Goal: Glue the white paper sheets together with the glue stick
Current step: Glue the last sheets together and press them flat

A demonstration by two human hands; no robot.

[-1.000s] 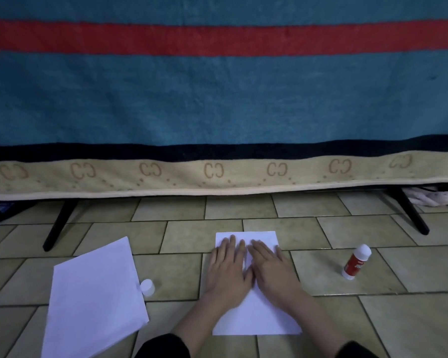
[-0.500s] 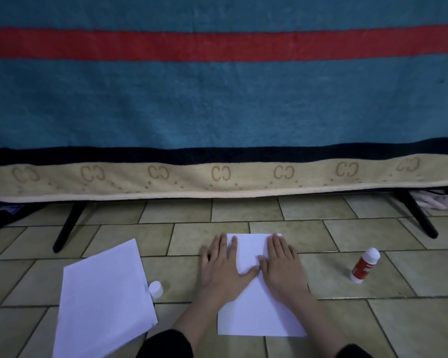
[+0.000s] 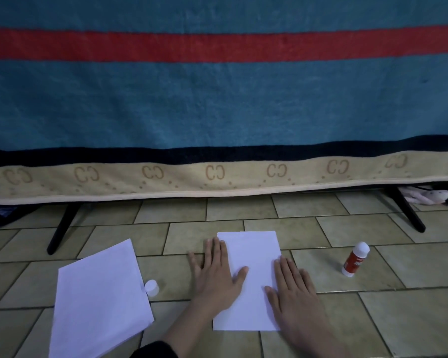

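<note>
A white paper sheet (image 3: 251, 257) lies flat on the tiled floor in front of me. My left hand (image 3: 216, 273) rests palm down across its left edge, fingers spread, thumb on the paper. My right hand (image 3: 294, 293) presses flat on the sheet's right edge, fingers apart. Neither hand holds anything. A second white sheet (image 3: 98, 301) lies tilted on the floor to the left. The red and white glue stick (image 3: 355, 259) stands upright, uncapped, to the right of the sheets. Its white cap (image 3: 151, 287) sits beside the left sheet's right edge.
A large blue blanket (image 3: 217, 104) with a red stripe and beige border hangs over a frame ahead. Black frame legs (image 3: 61, 228) (image 3: 409, 210) slant down to the floor on both sides. Some white cloth (image 3: 432, 196) lies under the frame at far right.
Both hands slid apart from the middle of the sheet to its left and right edges, smoothing it. The right hand also drew back toward me.
</note>
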